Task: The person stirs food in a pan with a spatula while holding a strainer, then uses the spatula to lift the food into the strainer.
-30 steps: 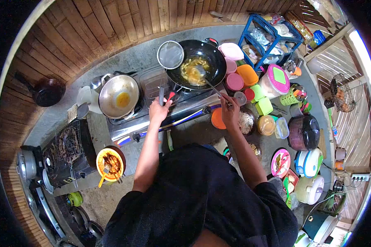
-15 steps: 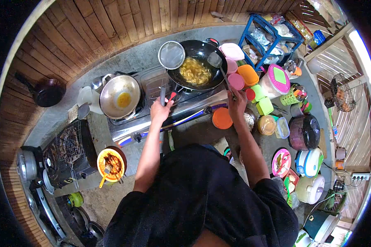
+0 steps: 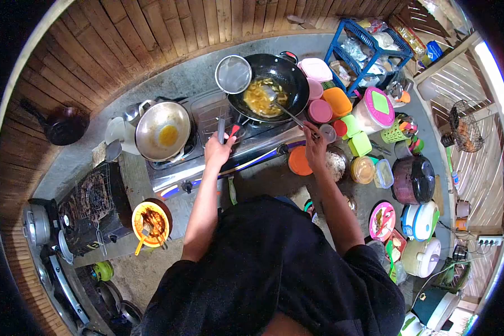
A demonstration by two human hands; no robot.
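Observation:
My left hand [image 3: 218, 151] is closed around the handle of a wire-mesh strainer [image 3: 233, 74], whose round mesh sits over the left rim of a black wok [image 3: 295, 108]. A red piece [image 3: 234, 130] shows beside my left thumb; I cannot tell what it belongs to. My right hand [image 3: 315, 147] grips a metal spatula [image 3: 289, 113] by its handle. Its blade dips into the yellowish pieces of food [image 3: 257, 102] frying in bubbling oil in the wok.
A pale pan [image 3: 151, 137] with a little yellow oil stands on the left burner of the stove [image 3: 229, 162]. An orange bowl [image 3: 138, 218] with red sauce lies at lower left. Several coloured containers [image 3: 337, 102] and a blue rack [image 3: 333, 50] crowd the wok's right side.
My right hand has moved slightly left, and the spatula blade has gone from the wok's right side down into the food. My left hand and the strainer have stayed put.

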